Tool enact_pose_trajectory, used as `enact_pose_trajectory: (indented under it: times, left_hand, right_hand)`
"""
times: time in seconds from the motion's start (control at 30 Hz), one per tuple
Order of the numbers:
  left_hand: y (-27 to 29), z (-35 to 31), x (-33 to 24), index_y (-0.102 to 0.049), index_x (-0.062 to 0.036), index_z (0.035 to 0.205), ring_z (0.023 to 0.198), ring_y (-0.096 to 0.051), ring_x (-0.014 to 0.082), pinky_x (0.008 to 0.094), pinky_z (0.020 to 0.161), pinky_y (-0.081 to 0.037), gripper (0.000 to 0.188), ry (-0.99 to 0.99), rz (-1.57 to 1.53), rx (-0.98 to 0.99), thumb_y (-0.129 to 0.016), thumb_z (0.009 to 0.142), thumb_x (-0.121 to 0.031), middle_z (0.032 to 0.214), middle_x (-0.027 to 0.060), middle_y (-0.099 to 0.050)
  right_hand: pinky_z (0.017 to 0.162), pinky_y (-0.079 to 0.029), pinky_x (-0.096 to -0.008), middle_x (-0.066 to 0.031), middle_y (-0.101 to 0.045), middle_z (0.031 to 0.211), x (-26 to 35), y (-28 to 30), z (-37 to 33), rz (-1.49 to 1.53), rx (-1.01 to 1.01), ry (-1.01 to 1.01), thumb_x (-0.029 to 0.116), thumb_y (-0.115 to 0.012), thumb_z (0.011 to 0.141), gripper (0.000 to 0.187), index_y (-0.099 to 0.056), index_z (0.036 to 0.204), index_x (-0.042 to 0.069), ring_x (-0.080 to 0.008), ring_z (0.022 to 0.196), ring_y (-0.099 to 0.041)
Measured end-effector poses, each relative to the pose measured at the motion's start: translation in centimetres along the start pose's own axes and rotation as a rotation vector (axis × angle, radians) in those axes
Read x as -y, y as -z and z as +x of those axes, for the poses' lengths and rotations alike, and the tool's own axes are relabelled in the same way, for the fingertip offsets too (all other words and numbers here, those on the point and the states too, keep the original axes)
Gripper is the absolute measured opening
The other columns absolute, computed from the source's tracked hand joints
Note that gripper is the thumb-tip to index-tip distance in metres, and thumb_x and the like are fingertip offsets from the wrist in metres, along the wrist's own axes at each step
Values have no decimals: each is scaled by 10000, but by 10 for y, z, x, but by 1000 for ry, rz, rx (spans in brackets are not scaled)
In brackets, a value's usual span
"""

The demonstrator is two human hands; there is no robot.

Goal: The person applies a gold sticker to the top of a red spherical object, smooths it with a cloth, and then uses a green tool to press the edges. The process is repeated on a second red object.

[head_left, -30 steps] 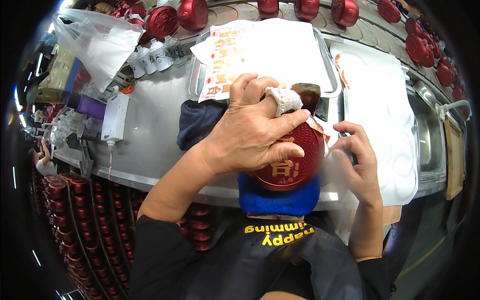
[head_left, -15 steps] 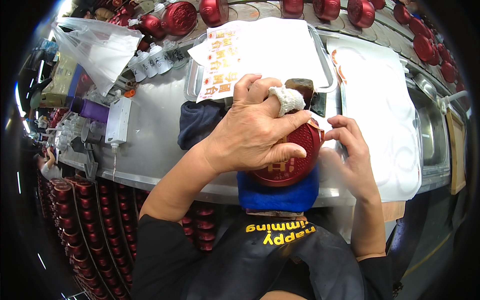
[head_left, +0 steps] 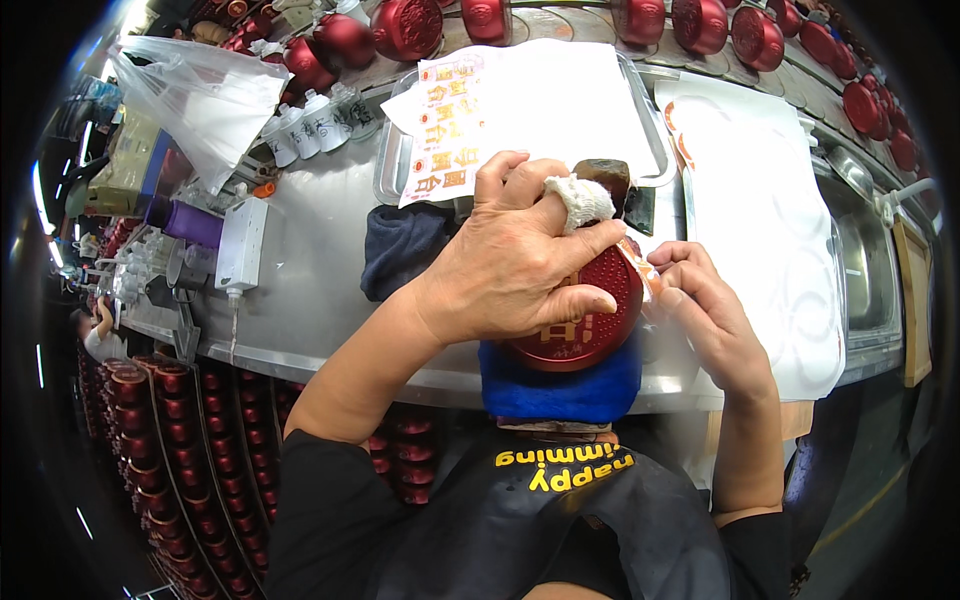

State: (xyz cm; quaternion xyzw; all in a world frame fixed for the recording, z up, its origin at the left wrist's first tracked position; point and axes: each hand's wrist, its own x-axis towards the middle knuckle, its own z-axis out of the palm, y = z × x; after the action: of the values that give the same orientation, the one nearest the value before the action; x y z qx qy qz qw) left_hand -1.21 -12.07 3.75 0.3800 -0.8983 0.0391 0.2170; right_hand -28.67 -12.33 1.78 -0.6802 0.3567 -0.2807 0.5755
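A dark red round bottle (head_left: 560, 352), with raised dots and gold marks on its face, rests on a bright blue cloth (head_left: 560, 395) at the bench's front edge. My left hand (head_left: 505, 265) lies over it and grips it, thumb and fingers across the face. White knit fabric (head_left: 580, 205) wraps one of its fingers. At the bottle's right rim, my right hand (head_left: 715, 315) pinches a thin orange-and-clear decal strip (head_left: 639, 265); the strip's other end touches the rim beside my left fingertips. Just beyond the bottle sits a dark, worn block (head_left: 604, 176).
A clear tray (head_left: 655, 150) bears a decal sheet (head_left: 440, 120) with gold-orange print. White backing paper (head_left: 760, 250) lies right, before a sink (head_left: 870, 270). A navy cloth (head_left: 400, 250) and white dispenser (head_left: 240, 250) are left. Red bottles (head_left: 700, 25) stand on a conveyor behind.
My right fingers have closed on the decal strip, and its outer end now stands off the bottle's rim. My left hand keeps its hold. Bottles on the conveyor have shifted right.
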Motion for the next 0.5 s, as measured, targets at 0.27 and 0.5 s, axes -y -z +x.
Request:
enact_pose_trajectory:
  times: [0.27, 0.5]
  left_hand:
    - [-3, 1, -3, -724, -97, 1257, 1301, -460, 312, 565, 1162, -202, 629, -36, 30, -37, -604, 926, -618, 1085, 125, -719]
    - [-6, -2, -4, -718, -96, 1273, 1314, -450, 304, 567, 1162, -198, 651, -24, 35, -37, -598, 922, -630, 1084, 117, -721]
  right_hand:
    - [1040, -376, -270, -92, -474, 1259, -20, -13, -7, -7, -11, 33, 87, -567, 1027, 104, -602, 953, 23, -161, 1208, -450]
    - [1012, -418, -339, -121, -518, 1170, -22, -16, -9, 11, -112, 36, 167, -691, 1001, 179, -621, 918, 25, -242, 1199, -506]
